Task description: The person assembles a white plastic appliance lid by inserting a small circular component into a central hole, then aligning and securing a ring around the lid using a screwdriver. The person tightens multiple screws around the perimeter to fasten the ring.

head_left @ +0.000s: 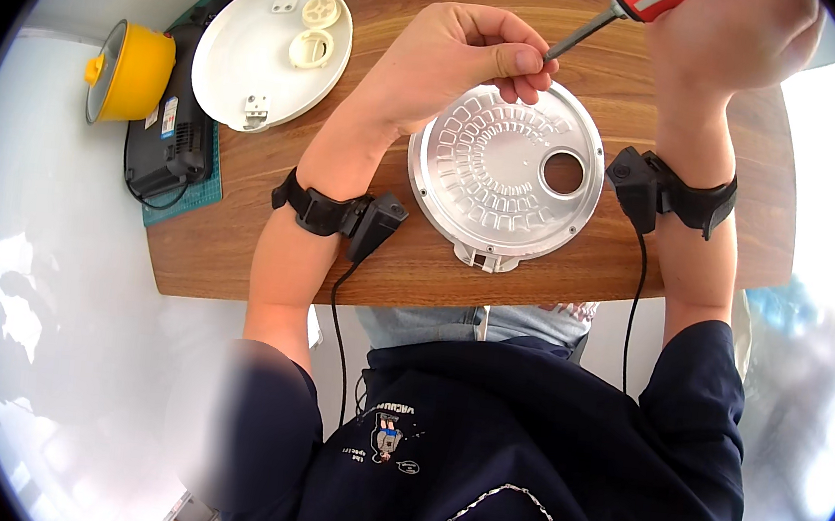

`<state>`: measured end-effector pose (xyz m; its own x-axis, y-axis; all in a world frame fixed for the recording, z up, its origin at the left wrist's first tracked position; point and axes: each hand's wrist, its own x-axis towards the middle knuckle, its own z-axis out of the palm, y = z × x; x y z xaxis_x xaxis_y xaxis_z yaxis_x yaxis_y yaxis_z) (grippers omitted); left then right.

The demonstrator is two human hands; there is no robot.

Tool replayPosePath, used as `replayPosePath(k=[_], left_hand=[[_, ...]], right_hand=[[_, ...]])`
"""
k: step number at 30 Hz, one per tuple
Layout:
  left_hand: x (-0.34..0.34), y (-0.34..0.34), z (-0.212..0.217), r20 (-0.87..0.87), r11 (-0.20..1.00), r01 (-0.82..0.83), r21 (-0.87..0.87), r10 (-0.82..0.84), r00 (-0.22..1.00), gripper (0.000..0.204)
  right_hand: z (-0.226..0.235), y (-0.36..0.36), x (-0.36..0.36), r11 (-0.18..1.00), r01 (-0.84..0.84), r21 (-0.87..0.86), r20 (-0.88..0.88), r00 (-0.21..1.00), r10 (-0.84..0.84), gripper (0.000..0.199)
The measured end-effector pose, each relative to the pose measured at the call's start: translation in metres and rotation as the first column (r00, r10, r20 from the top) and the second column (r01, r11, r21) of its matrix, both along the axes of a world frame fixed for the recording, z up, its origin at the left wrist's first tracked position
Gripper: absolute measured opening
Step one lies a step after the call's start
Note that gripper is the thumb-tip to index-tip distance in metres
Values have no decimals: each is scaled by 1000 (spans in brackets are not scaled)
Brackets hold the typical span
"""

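My right hand (735, 40) is wrapped round the red-and-white handle of a screwdriver (585, 34) at the upper right. Its metal shaft slants down to the left. The thumb and fingers of my left hand (478, 50) pinch the shaft's tip; whether a small part is also between them is hidden. Below my hands, a round silver metal plate (503, 208) with a ring of raised ribs and a round hole lies on the table. A small hinge-like tab sticks out from its near edge.
On the wooden table (237, 253), a white round cover (226, 61) holds two cream round parts (321, 12). Left of it are a black appliance (177, 127), a green mat (186, 216) and a yellow pot (144, 73). Strapped black devices (376, 224) trail cables from both forearms.
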<state>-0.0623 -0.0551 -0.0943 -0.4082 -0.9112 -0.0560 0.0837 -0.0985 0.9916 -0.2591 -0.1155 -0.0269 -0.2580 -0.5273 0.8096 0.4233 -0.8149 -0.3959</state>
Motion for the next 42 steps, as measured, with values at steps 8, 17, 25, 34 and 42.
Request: replayPosePath(k=[8, 17, 25, 34, 42], left_hand=[[-22, -4, 7, 346, 982, 39, -185, 28, 938, 11], [-26, -37, 1, 646, 762, 380, -524, 65, 760, 5], [-19, -44, -31, 658, 863, 359, -356, -41, 752, 9], [-21, -46, -33, 658, 839, 389, -380, -50, 751, 10], [-21, -43, -27, 713, 836, 398, -378, -12, 701, 11]], right_hand=[[-6, -21, -2, 940, -1, -342, -168, 984, -60, 37], [-22, -33, -3, 867, 178, -465, -415, 821, -392, 22], [3, 0, -10, 996, 52, -68, -842, 532, -85, 20], [-4, -7, -14, 986, 23, -164, -855, 496, -153, 16], [-3, -7, -16, 988, 58, -145, -863, 481, -155, 17]])
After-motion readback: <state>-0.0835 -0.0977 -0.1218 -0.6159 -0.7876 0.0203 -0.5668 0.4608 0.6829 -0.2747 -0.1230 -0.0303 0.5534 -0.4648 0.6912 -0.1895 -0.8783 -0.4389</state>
